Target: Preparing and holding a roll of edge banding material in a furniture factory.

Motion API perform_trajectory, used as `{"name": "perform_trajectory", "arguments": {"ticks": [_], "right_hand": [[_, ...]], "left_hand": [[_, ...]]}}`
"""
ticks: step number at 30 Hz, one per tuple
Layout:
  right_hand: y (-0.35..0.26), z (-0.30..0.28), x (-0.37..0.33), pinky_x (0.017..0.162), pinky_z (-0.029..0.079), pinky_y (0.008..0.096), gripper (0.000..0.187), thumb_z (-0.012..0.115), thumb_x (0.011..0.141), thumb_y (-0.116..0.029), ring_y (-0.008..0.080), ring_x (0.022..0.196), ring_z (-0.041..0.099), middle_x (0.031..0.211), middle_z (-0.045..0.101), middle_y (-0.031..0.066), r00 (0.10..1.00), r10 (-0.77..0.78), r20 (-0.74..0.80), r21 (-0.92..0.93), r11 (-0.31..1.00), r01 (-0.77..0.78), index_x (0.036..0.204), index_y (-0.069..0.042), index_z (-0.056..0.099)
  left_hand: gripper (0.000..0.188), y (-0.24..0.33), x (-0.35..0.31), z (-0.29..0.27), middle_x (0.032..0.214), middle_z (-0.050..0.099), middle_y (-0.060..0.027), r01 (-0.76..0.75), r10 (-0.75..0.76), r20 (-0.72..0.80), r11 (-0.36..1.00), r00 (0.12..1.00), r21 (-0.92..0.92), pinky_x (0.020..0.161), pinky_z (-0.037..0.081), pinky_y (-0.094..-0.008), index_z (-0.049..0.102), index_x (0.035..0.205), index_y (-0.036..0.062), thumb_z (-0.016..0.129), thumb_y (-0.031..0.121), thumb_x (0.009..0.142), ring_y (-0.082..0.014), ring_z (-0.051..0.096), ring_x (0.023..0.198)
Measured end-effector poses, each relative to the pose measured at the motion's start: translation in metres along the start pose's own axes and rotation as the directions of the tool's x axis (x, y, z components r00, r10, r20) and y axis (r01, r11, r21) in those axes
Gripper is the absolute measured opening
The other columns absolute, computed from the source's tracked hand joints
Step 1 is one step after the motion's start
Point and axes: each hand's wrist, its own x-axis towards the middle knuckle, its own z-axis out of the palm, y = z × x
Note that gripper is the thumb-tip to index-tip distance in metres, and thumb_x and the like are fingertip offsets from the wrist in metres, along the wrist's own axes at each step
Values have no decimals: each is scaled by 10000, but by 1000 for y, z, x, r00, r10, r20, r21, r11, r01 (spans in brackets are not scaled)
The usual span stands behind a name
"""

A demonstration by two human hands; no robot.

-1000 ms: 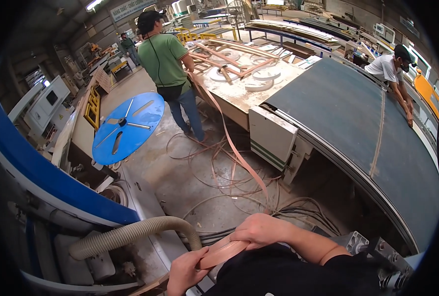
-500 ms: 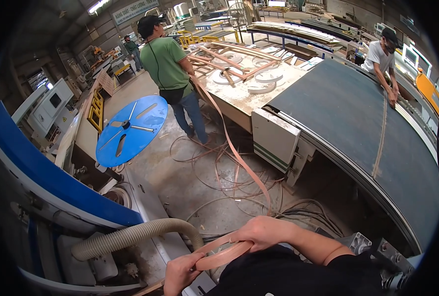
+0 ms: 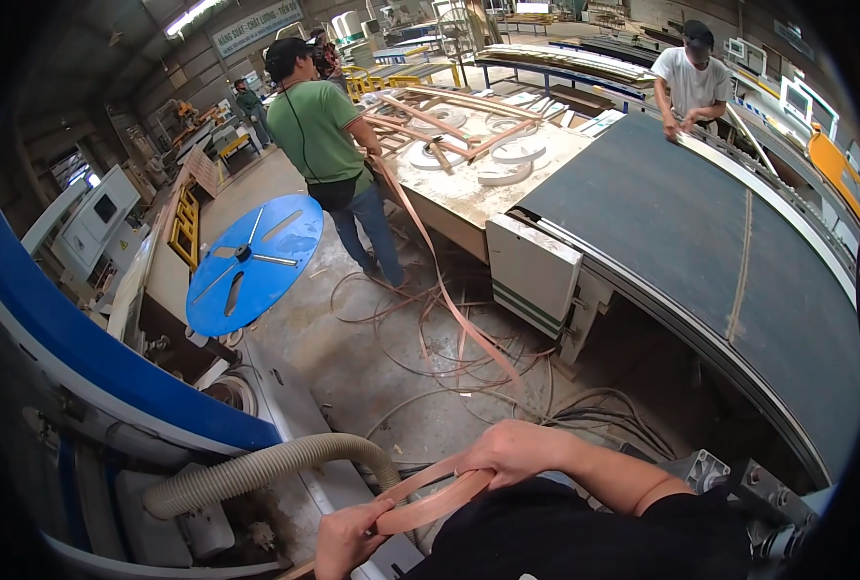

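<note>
A coil of wood-coloured edge banding is stretched between my two hands, low in the view. My left hand pinches its left end between thumb and fingers. Over the coil's right end, my right hand is closed with its fingers curled round the band. A long strip of the same banding hangs from the hands of a person in a green shirt and runs down toward my right hand. Where it meets the coil is hidden by that hand.
Left are a blue slotted disc, a blue-and-white machine and a ribbed hose. Tangled strips and cables lie on the floor. At right, a dark conveyor belt adjoins a table with frames and white rolls.
My hands keep their grip on the coil and shift slightly left. The person in the white shirt has moved left along the belt. Another person now shows behind the green-shirted one.
</note>
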Motion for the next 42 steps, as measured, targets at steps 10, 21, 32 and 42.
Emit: {"name": "perform_trajectory", "arguments": {"ticks": [10,21,32,42], "right_hand": [[-4,-2,-5,702,509,435,393,750,767,-188,361,836,649,888,686,135,996,71,62,7,997,-71,1138,-95,661],[-17,-4,-7,653,489,443,281,768,741,-212,361,796,649,807,654,129,990,142,-7,117,983,-140,929,-71,614],[-28,6,4,634,493,465,234,713,705,-128,368,734,637,748,619,142,993,36,-109,48,998,-31,894,-60,594],[-18,-3,-9,630,503,423,262,773,688,-187,343,724,643,736,636,113,994,64,-83,176,983,-49,872,-63,634]], "left_hand": [[500,4,3,3,969,689,-171,26,-26,16,999,1000,-38,681,517,-377,669,1235,105,762,120,745,-297,645,729],[451,3,2,4,1032,695,-178,71,-67,36,993,997,-99,746,531,-377,668,1217,98,769,105,778,-340,672,871],[330,7,27,49,829,709,-118,-81,47,-175,978,983,-191,643,550,-350,713,947,52,837,114,648,-306,694,727],[303,-35,7,47,676,659,-85,-129,81,-173,949,982,-289,577,505,-325,718,821,83,906,203,615,-260,660,610]]}}
